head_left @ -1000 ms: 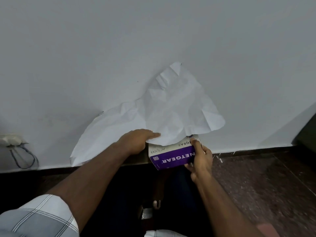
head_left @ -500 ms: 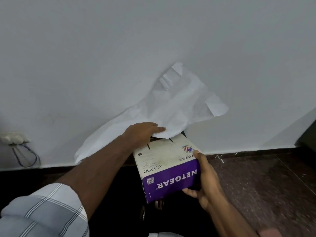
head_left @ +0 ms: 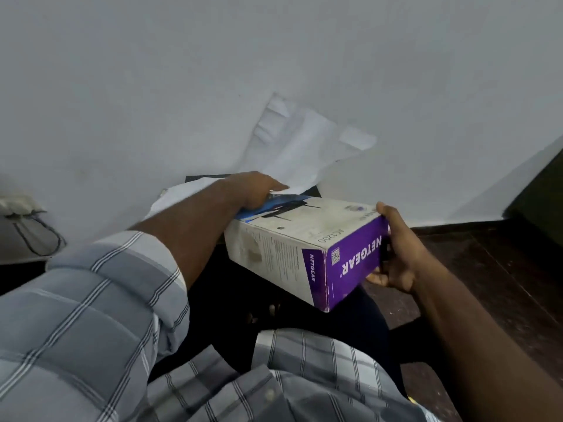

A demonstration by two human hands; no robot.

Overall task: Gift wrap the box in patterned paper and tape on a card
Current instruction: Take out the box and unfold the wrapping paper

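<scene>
At the far left a wall socket (head_left: 15, 205) with a looped cable (head_left: 39, 239) sat low on the wall (head_left: 152, 71), well apart from your work. Your checked sleeve (head_left: 91, 300) led to your left hand (head_left: 249, 190), which rested at the far end of the box (head_left: 304, 248), on the lower edge of the white paper (head_left: 301, 147). Its fingers were curled down there, probably to keep the sheet gathered while the box came free, though I could not tell whether they pinched the paper or merely pressed on it. The paper leaned crumpled against the wall, showing only its plain white side. The box was held above your lap, tilted, its purple end toward you and its far end touching the paper. Your right hand (head_left: 396, 257) gripped that purple end, thumb on the top corner, fingers wrapped beneath, likely so you could steer the box onto the sheet. The dark floor (head_left: 502, 269) lay to the right. No card or tape showed.
</scene>
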